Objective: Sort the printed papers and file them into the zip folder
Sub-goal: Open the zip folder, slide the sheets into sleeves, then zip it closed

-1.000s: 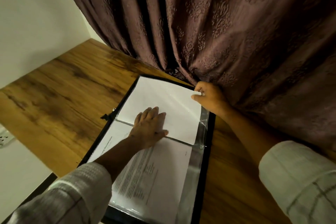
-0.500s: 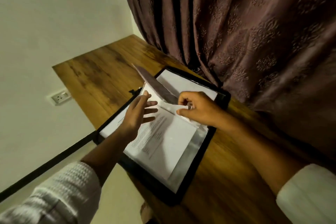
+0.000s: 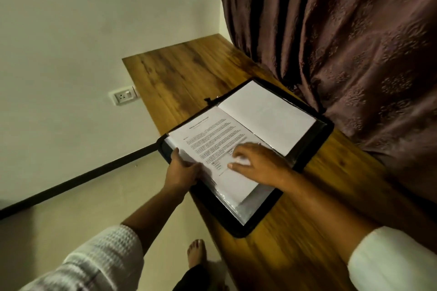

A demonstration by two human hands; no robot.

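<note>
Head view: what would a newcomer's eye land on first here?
An open black zip folder lies on the wooden table, a printed page bright on top. The right hand rests on that page while the left hand grips the folder's left edge. A dark patterned curtain fills the upper right.

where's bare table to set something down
Bare table lies beyond the zip folder, between wall and curtain, and nearer, beside the right sleeve. The folder itself is crowded: left hand grips the printed papers, right hand presses them.
</note>
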